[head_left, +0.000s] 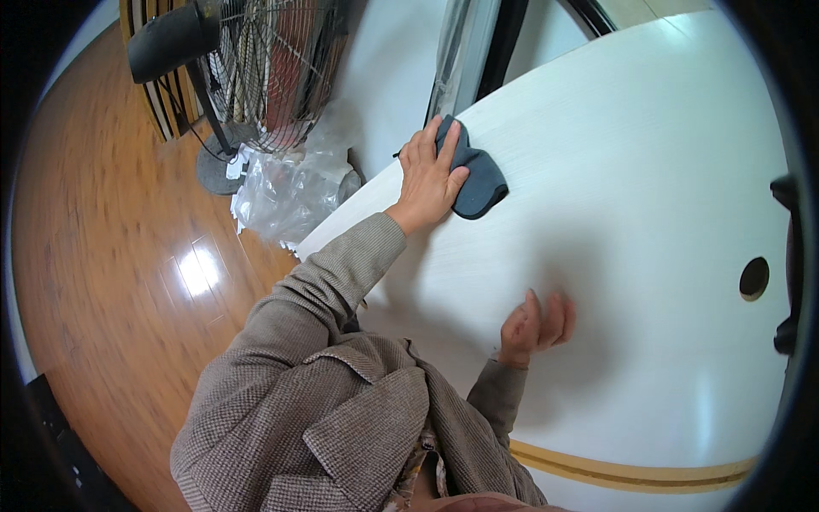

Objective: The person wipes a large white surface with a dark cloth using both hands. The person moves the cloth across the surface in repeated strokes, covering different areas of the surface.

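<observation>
A dark blue-grey cloth [478, 182] with a black edge lies folded on the white desk top [640, 160], close to its far left edge. My left hand [430, 169] presses down on it, with the index finger and thumb over the fabric and the other fingers beside it. Over the middle of the desk, nearer my body, is my right hand [536, 325]. Its fingers are loosely curled and blurred, the thumb stands apart, and nothing shows in it.
A round cable hole [754, 279] is cut near the desk's right side. Beyond the left edge stand a black floor fan [275, 70] and clear plastic bags [294, 192] on the wooden floor [128, 256]. A yellow-brown strip [627, 475] borders the desk's near side.
</observation>
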The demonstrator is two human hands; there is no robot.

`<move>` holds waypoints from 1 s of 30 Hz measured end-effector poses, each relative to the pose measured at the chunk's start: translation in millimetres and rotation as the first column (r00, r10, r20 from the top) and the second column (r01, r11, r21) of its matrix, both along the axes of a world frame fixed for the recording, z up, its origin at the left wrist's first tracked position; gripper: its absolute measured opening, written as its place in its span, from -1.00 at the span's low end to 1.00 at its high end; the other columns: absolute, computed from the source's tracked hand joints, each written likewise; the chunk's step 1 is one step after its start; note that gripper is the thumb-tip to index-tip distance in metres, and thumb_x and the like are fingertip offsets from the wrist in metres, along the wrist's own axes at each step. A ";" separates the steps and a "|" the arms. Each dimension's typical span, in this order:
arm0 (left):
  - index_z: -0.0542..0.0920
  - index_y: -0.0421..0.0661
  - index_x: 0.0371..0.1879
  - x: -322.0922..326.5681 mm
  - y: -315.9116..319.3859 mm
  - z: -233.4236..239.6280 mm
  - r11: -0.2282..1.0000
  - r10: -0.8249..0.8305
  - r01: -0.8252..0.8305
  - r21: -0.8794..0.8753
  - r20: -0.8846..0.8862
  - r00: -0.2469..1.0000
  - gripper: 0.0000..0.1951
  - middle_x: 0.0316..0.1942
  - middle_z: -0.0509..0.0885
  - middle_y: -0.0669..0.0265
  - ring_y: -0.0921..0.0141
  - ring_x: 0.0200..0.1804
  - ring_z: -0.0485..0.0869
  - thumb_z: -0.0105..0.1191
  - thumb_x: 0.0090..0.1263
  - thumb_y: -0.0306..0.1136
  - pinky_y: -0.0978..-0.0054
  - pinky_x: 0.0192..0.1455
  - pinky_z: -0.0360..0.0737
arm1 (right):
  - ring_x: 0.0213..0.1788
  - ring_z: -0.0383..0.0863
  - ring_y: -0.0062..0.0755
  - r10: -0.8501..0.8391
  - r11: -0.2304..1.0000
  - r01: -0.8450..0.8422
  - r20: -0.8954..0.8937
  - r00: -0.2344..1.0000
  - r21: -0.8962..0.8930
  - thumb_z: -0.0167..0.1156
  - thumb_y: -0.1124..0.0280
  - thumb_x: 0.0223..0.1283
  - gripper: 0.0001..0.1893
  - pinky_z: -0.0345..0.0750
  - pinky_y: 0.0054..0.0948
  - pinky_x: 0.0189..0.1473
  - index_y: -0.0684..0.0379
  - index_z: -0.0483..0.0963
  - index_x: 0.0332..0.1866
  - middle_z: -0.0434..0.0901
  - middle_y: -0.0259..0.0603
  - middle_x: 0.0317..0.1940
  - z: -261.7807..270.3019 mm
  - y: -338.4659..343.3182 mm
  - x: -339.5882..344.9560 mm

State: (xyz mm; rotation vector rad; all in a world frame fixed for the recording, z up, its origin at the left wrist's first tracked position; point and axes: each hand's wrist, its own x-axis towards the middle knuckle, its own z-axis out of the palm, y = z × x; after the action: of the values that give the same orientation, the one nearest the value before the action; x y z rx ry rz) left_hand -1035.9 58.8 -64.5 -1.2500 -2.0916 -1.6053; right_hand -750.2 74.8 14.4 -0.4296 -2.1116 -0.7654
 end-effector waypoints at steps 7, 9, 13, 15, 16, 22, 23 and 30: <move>0.08 -0.15 0.55 4.7 -14.7 -32.1 0.997 0.057 -0.060 0.039 0.057 0.997 -0.30 0.47 0.08 -0.13 -0.09 0.44 0.11 -0.09 0.54 -0.05 -0.09 0.47 -0.05 | 0.37 0.30 0.02 0.004 1.000 -0.005 0.005 1.000 0.012 0.20 0.54 0.24 -0.80 0.39 -0.09 0.29 0.00 0.65 -0.11 0.51 -0.19 0.19 2.5 -3.9 -7.9; 0.03 -0.21 0.55 6.5 -11.8 -10.0 0.997 0.046 -0.049 0.052 0.053 0.998 -0.29 0.47 0.08 -0.15 -0.10 0.45 0.12 -0.23 0.60 0.02 -0.07 0.47 -0.05 | 0.37 0.30 0.03 -0.032 0.999 0.032 0.011 0.999 -0.024 0.20 0.54 0.24 -0.79 0.36 -0.08 0.30 0.00 0.65 -0.10 0.51 -0.21 0.19 3.7 -5.7 -13.0; 0.13 -0.07 0.55 -2.5 15.1 66.5 0.987 -0.038 0.050 0.154 -0.080 0.996 -0.27 0.49 0.03 -0.14 -0.12 0.43 0.12 0.04 0.47 -0.06 -0.09 0.46 -0.01 | 0.38 0.31 0.02 -0.065 0.997 0.066 0.022 0.998 -0.040 0.20 0.53 0.24 -0.78 0.31 -0.07 0.33 -0.03 0.64 -0.09 0.52 -0.23 0.20 5.0 -5.7 -22.4; 0.15 -0.04 0.54 -5.0 24.0 98.7 0.976 -0.033 0.061 0.209 -0.134 0.990 -0.27 0.50 0.01 -0.13 -0.11 0.43 0.12 0.07 0.45 -0.07 -0.10 0.45 0.00 | 0.38 0.31 0.00 -0.053 0.999 0.053 0.006 0.999 -0.005 0.19 0.53 0.23 -0.77 0.31 -0.07 0.33 -0.05 0.64 -0.09 0.53 -0.24 0.20 4.7 -4.6 -24.2; 0.15 -0.04 0.55 -6.8 22.2 104.5 0.980 -0.057 0.077 0.182 -0.115 0.992 -0.26 0.50 0.00 -0.13 -0.11 0.43 0.11 0.07 0.45 -0.07 -0.10 0.45 0.00 | 0.39 0.32 0.00 -0.061 0.998 0.061 0.003 0.998 -0.002 0.19 0.53 0.23 -0.77 0.31 -0.08 0.33 -0.05 0.64 -0.09 0.54 -0.24 0.20 4.3 -4.1 -24.5; 0.16 -0.05 0.54 0.9 9.1 73.4 0.997 -0.014 0.017 0.078 -0.045 0.999 -0.23 0.51 0.00 -0.11 -0.11 0.43 0.11 0.10 0.40 -0.04 -0.10 0.46 0.01 | 0.38 0.31 -0.04 -0.050 0.999 0.050 0.006 0.999 -0.001 0.16 0.56 0.22 -0.77 0.36 -0.11 0.30 -0.04 0.65 -0.12 0.55 -0.24 0.18 1.6 -3.7 -22.4; 0.16 -0.06 0.54 2.5 6.6 61.5 0.996 -0.004 0.008 0.087 -0.043 0.999 -0.23 0.51 0.00 -0.11 -0.11 0.43 0.11 0.09 0.41 -0.03 -0.10 0.46 0.01 | 0.38 0.32 -0.03 -0.040 0.999 0.040 0.008 0.999 -0.023 0.16 0.56 0.22 -0.77 0.36 -0.12 0.30 -0.04 0.65 -0.13 0.55 -0.24 0.17 1.7 -4.2 -22.4; 0.15 -0.10 0.53 2.6 -8.8 -19.1 0.998 0.043 -0.043 0.035 0.006 0.999 -0.25 0.50 0.05 -0.13 -0.12 0.43 0.13 -0.11 0.50 0.12 -0.11 0.46 0.03 | 0.34 0.35 -0.02 -0.038 0.999 0.040 0.060 0.997 -0.026 0.16 0.55 0.22 -0.79 0.38 -0.13 0.28 -0.02 0.65 -0.15 0.56 -0.21 0.14 5.4 -5.5 -28.5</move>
State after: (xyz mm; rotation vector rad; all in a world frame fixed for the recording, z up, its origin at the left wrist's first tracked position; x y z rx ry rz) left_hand -1033.3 50.0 -83.6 -1.1821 -2.0696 -1.6218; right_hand -778.6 69.3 19.7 -0.4690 -2.1772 -0.7808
